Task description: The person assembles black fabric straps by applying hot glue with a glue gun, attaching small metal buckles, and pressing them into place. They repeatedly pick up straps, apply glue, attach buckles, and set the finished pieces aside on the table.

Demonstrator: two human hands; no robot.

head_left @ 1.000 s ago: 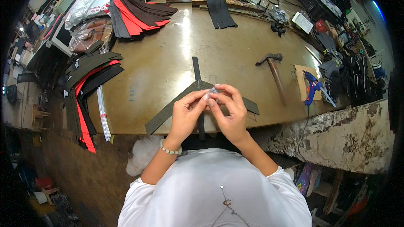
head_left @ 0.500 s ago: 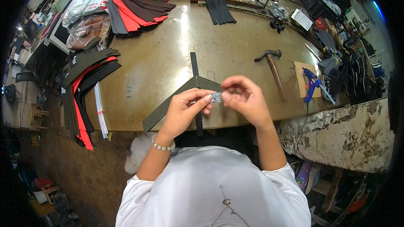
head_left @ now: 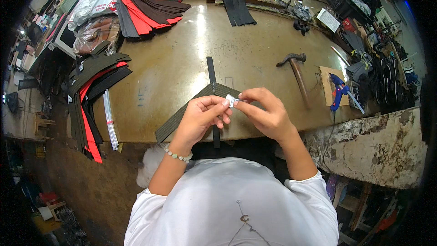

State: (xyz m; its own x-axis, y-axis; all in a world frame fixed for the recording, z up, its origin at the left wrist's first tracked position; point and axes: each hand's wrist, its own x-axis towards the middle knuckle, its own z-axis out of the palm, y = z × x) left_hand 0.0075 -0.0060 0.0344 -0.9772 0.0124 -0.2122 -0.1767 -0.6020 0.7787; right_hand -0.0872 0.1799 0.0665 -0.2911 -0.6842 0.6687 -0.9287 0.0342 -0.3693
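Between the fingertips of both hands is a small white label (head_left: 230, 100) with dark marks. My left hand (head_left: 200, 115) pinches its left side with thumb and forefinger, the other fingers curled. My right hand (head_left: 268, 115) pinches its right side. Beneath the hands, a dark green ribbed strap (head_left: 180, 117) lies on the table, bent into a wide upturned V. A narrow black strip (head_left: 210, 69) runs upright through the bend. My hands hide part of the strap's right arm and the middle of the strip.
A hammer (head_left: 298, 77) and a blue glue gun (head_left: 337, 92) lie to the right on the table (head_left: 255, 45). Stacked green, red and black straps (head_left: 91, 98) hang over the left edge, beside white sticks (head_left: 110, 120). More strap bundles (head_left: 152, 7) and black strips (head_left: 234, 4) lie at the back.
The label has turned, and a whiter face of it shows now. My right hand has rotated, with its fingers closer to the left hand's. The table things have not moved.
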